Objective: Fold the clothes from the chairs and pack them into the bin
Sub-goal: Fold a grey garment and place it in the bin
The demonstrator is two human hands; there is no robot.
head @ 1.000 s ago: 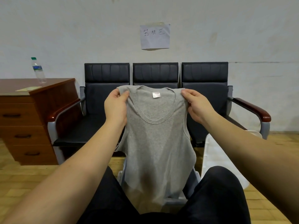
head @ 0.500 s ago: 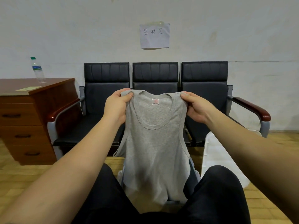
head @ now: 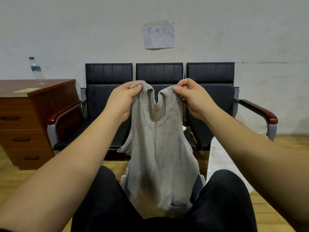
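Observation:
A grey sleeveless top (head: 158, 156) hangs in front of me, held up by its two shoulder straps. My left hand (head: 124, 99) pinches the left strap and my right hand (head: 194, 97) pinches the right strap. The straps are drawn close together, so the neckline sags into a narrow V. The hem drops between my knees into a pale bin (head: 199, 183) on the floor, of which only parts of the rim show. Behind stand three black chairs (head: 158, 72) in a row, their seats mostly hidden by my arms and the top.
A brown wooden desk with drawers (head: 25, 118) stands at the left, with a plastic water bottle (head: 37, 72) on it. A white lid or panel (head: 222, 156) leans at the right of the bin. A paper note (head: 158, 35) hangs on the wall.
My hands have moved toward each other, bringing the two shoulder straps close together, and the top has narrowed and folded lengthwise along its middle.

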